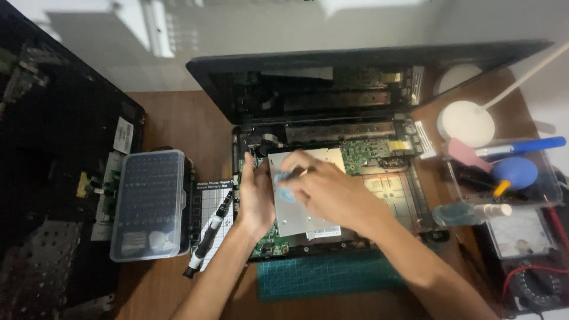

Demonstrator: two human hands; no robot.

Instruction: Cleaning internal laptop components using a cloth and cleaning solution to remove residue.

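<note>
Silver metal drive: seated in the opened laptop, left of centre in the base, over the green circuit board. Keyboard cover already removed; inner frame and board are exposed, the screen stood up behind.

Left hand: laid against the left edge of the drive, fingers curled along it, steadying it; nothing is seen gripped.

Right hand: pressed down on the drive's upper left, fingers pinched on a small pale-blue item, perhaps a cloth or wipe; its kind cannot be told.

Progress, as judged: disassembly is well advanced; the drive is not yet lifted out, and its surface appears to be under wiping.

Also on the wooden bench: clear-lidded bit case, black screwdriver lying unused on a white gridded mat, green cutting mat, clear tray of tools with a blue blower, spray bottle, meter.
</note>
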